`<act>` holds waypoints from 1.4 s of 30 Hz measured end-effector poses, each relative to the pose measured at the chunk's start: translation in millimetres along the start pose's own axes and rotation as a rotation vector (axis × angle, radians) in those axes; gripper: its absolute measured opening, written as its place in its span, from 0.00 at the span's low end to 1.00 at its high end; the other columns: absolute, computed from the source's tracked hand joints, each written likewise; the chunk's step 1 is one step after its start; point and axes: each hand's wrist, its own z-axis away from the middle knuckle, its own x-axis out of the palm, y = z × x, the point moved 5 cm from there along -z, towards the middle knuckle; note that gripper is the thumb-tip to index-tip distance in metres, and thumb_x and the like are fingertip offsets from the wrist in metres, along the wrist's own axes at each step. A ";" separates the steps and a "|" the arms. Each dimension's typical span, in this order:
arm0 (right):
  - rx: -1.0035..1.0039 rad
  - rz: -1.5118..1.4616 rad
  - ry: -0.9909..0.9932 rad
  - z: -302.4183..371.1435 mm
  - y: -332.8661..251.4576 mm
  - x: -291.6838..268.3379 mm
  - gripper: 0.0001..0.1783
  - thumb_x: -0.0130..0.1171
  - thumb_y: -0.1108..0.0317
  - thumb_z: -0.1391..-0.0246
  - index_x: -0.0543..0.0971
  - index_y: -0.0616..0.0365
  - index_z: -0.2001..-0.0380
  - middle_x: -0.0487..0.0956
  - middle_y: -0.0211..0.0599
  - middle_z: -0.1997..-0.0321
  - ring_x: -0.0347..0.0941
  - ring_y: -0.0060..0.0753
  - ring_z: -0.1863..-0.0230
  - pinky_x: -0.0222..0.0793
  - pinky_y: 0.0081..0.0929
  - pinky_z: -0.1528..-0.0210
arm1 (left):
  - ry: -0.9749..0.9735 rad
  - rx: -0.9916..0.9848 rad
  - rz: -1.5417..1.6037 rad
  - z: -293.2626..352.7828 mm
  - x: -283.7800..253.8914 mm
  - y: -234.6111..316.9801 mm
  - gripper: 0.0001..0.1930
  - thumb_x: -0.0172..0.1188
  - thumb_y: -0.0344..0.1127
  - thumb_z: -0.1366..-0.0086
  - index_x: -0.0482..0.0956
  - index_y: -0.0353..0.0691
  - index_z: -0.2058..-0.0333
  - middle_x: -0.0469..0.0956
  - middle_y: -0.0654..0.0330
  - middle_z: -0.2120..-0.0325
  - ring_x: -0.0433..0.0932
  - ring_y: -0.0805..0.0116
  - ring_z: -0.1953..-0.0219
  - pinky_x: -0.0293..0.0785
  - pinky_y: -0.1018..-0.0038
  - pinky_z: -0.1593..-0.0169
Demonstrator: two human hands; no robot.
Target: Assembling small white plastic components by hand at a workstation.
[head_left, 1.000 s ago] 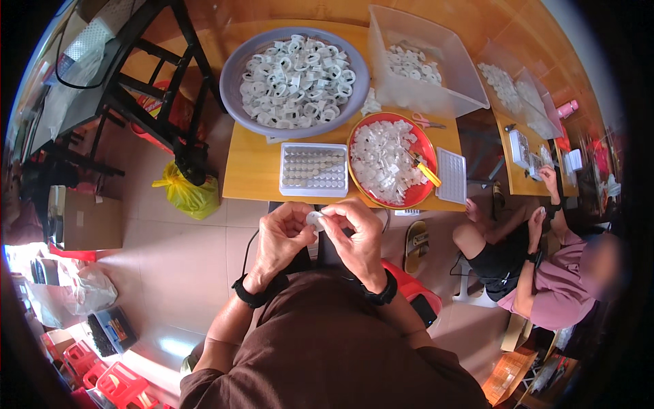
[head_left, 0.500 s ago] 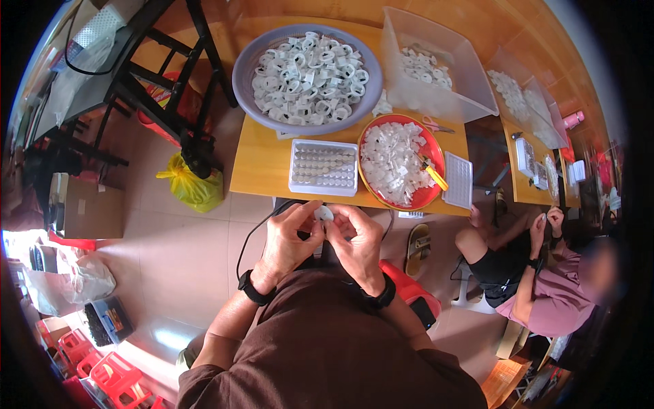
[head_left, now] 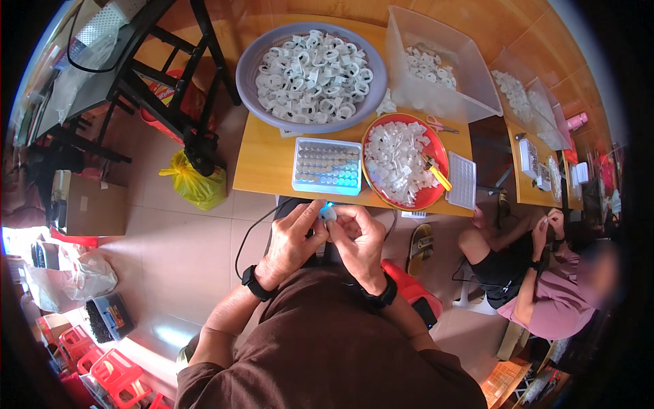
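Note:
In front of my body, just off the table's near edge, my left hand [head_left: 291, 238] and my right hand [head_left: 361, 247] pinch a small round white plastic piece [head_left: 329, 214] between thumbs and fingertips. Blue light shines at its upper side. Straight ahead lies a white tray [head_left: 296, 181] with rows of small silvery discs, tinted blue at its near right corner. Right of it stands a red bowl [head_left: 440, 146] of small whitish plastic pieces, with a yellow-handled tool [head_left: 439, 178] on top. Behind, a grey-blue basin [head_left: 246, 88] holds many white ring-shaped parts.
A clear bin [head_left: 470, 75], pink-handled scissors [head_left: 436, 124] and a pale empty-looking tray [head_left: 462, 180] are on the table's right. A co-worker in a pink shirt [head_left: 545, 300] sits at right, hands raised together. A yellow bag [head_left: 197, 180] stands on the floor at left.
Blue light now shows on the piece in my fingers and on the disc tray; before, neither glowed. My hands keep nearly the same place. The view has shifted slightly.

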 end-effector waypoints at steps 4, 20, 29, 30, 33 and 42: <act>0.059 -0.070 -0.005 -4.2 4.0 1.3 0.12 0.57 0.81 0.51 0.74 0.63 0.61 0.77 0.32 0.76 0.74 0.16 0.76 0.71 0.15 0.71 | 0.052 -0.120 0.310 -3.2 1.9 -6.8 0.18 0.56 0.19 0.46 0.74 0.34 0.54 0.76 0.56 0.72 0.79 0.70 0.75 0.79 0.77 0.69; -0.189 0.200 0.053 -4.8 -14.7 5.0 0.13 0.57 0.80 0.49 0.71 0.63 0.59 0.79 0.42 0.70 0.79 0.29 0.69 0.72 0.21 0.68 | 0.137 -0.356 0.869 5.9 5.4 -17.3 0.08 0.57 0.19 0.43 0.73 0.30 0.63 0.75 0.57 0.64 0.77 0.70 0.60 0.76 0.75 0.54; -0.103 0.123 0.039 -5.4 -7.9 3.3 0.11 0.61 0.79 0.51 0.73 0.63 0.63 0.80 0.39 0.71 0.79 0.25 0.69 0.72 0.20 0.66 | 0.155 -0.403 0.922 5.1 9.5 -19.1 0.07 0.58 0.19 0.43 0.74 0.31 0.64 0.74 0.61 0.66 0.76 0.72 0.62 0.75 0.76 0.55; -0.102 0.123 0.040 -5.8 -8.1 4.3 0.11 0.61 0.79 0.51 0.73 0.63 0.63 0.80 0.39 0.71 0.79 0.25 0.69 0.72 0.20 0.66 | 0.166 -0.421 0.957 5.1 10.5 -20.7 0.07 0.58 0.19 0.43 0.74 0.31 0.65 0.74 0.60 0.66 0.76 0.73 0.63 0.75 0.76 0.56; -0.145 0.112 0.062 -6.6 -11.1 4.2 0.10 0.61 0.79 0.52 0.73 0.63 0.64 0.80 0.39 0.72 0.79 0.25 0.70 0.72 0.20 0.68 | 0.173 -0.460 1.032 3.4 11.5 -20.7 0.06 0.57 0.19 0.42 0.74 0.31 0.66 0.74 0.60 0.67 0.76 0.73 0.63 0.75 0.76 0.56; -0.098 0.124 0.038 -7.1 -3.2 5.7 0.06 0.60 0.76 0.50 0.75 0.61 0.67 0.77 0.41 0.77 0.76 0.28 0.76 0.69 0.23 0.74 | 0.207 -0.509 1.057 4.3 13.3 -23.5 0.06 0.54 0.17 0.43 0.74 0.32 0.68 0.75 0.58 0.70 0.76 0.70 0.67 0.74 0.74 0.60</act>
